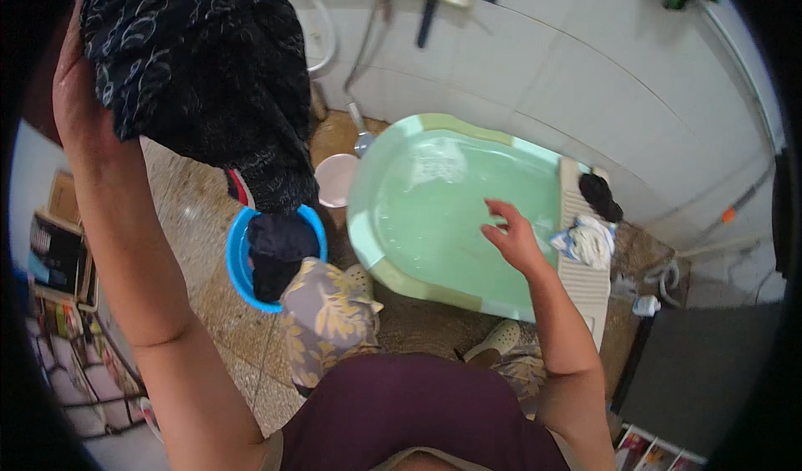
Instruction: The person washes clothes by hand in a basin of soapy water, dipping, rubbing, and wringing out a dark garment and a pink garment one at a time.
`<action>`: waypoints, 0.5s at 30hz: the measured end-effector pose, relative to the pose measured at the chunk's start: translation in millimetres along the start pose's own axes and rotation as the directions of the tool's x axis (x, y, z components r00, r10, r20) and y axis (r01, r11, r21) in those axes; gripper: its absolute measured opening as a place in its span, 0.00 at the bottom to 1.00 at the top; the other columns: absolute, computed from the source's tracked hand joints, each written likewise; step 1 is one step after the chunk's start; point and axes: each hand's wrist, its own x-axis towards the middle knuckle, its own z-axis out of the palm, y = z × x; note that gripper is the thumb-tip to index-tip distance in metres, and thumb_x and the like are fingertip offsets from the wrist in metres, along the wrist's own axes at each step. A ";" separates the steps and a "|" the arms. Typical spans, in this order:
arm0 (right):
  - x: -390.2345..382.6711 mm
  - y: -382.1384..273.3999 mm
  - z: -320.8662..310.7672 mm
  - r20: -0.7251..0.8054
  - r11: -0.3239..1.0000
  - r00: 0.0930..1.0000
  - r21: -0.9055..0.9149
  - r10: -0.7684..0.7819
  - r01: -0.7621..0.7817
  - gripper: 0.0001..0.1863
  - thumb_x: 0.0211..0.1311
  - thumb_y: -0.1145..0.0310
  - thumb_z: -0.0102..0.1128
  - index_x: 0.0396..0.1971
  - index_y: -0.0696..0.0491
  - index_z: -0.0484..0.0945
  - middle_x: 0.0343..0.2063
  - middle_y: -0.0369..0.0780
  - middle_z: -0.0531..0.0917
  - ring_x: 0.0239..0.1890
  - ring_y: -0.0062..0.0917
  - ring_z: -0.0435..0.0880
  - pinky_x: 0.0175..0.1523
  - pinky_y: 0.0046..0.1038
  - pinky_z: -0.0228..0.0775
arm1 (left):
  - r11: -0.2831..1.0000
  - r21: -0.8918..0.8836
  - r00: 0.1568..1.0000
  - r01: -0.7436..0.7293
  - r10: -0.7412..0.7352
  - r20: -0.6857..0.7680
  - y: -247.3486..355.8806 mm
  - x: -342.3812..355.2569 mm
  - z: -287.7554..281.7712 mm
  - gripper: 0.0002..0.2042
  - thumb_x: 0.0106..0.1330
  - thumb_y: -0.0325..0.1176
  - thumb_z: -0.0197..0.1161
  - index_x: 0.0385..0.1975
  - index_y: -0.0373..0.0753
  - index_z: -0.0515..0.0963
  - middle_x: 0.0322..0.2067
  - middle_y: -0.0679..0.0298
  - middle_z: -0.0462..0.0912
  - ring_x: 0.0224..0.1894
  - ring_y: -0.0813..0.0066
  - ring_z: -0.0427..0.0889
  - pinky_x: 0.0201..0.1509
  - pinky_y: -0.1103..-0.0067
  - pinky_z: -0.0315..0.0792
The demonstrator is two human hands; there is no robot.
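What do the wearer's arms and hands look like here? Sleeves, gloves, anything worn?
Both forearms are bare to past the elbow: no sleeves in view. The left hand and right hand have no gloves, and no watch, ring or bracelet shows. The only clothing near the arms is a maroon top at the lower edge.

The big tub (451,212) sits on the floor (196,212) by the wall (543,61). A small bucket (238,262) stands to its left with cloth in it. A washboard (585,279) lies on the tub's right side, with rags (587,241) on it. A little bowl (336,178) is between bucket and tub, farther back.
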 end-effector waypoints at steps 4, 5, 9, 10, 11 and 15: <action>7.0 -18.6 -33.1 -0.158 0.980 0.973 -0.137 -0.167 0.146 0.46 0.43 0.64 0.69 0.62 0.52 0.51 0.63 0.49 0.49 0.66 0.38 0.49 0.65 0.37 0.47 | 0.992 -0.127 0.949 -0.009 -0.031 -0.314 -78.9 28.5 52.6 0.17 0.63 0.32 0.51 0.52 0.33 0.68 0.48 0.52 0.73 0.46 0.63 0.78 0.46 0.71 0.77; 9.8 -18.9 -37.6 -0.197 0.960 0.945 -0.156 -0.261 0.232 0.50 0.40 0.63 0.70 0.63 0.51 0.48 0.64 0.49 0.48 0.66 0.40 0.46 0.66 0.38 0.43 | 0.973 -0.204 0.855 0.112 -0.199 -0.478 -98.0 35.7 82.3 0.16 0.63 0.33 0.54 0.48 0.33 0.71 0.45 0.53 0.76 0.43 0.66 0.79 0.47 0.73 0.76; 30.4 2.1 -37.2 -0.224 0.904 0.895 -0.286 -0.384 0.316 0.58 0.35 0.60 0.73 0.65 0.49 0.42 0.64 0.52 0.47 0.66 0.46 0.43 0.66 0.40 0.40 | 0.771 -0.415 0.743 0.484 -0.612 -0.271 -168.0 27.2 114.8 0.15 0.58 0.37 0.61 0.39 0.33 0.75 0.39 0.58 0.79 0.39 0.70 0.80 0.46 0.75 0.75; 33.1 16.8 -35.8 -0.240 0.908 0.896 -0.293 -0.373 0.299 0.58 0.35 0.60 0.73 0.65 0.49 0.42 0.64 0.52 0.47 0.66 0.46 0.43 0.66 0.40 0.40 | 0.713 -0.428 0.710 0.555 -0.675 -0.203 -188.0 22.5 125.9 0.15 0.57 0.38 0.63 0.37 0.33 0.75 0.39 0.58 0.79 0.38 0.71 0.80 0.45 0.75 0.75; 35.4 30.9 -35.5 -0.214 0.949 0.952 -0.274 -0.217 0.155 0.55 0.36 0.60 0.72 0.64 0.49 0.45 0.61 0.52 0.54 0.64 0.45 0.50 0.64 0.40 0.45 | 0.671 -0.386 0.677 0.633 -0.722 -0.143 -212.1 17.1 129.5 0.14 0.57 0.38 0.63 0.35 0.33 0.75 0.37 0.59 0.80 0.36 0.72 0.80 0.44 0.76 0.75; 51.3 157.7 -30.4 -0.068 0.980 0.995 -0.181 0.077 -0.088 0.35 0.42 0.63 0.65 0.54 0.51 0.64 0.39 0.49 0.78 0.44 0.41 0.76 0.50 0.39 0.66 | 0.504 -0.050 0.503 0.862 -0.864 -0.022 -308.8 -16.9 124.9 0.13 0.56 0.39 0.64 0.28 0.34 0.77 0.28 0.62 0.81 0.29 0.78 0.79 0.37 0.81 0.72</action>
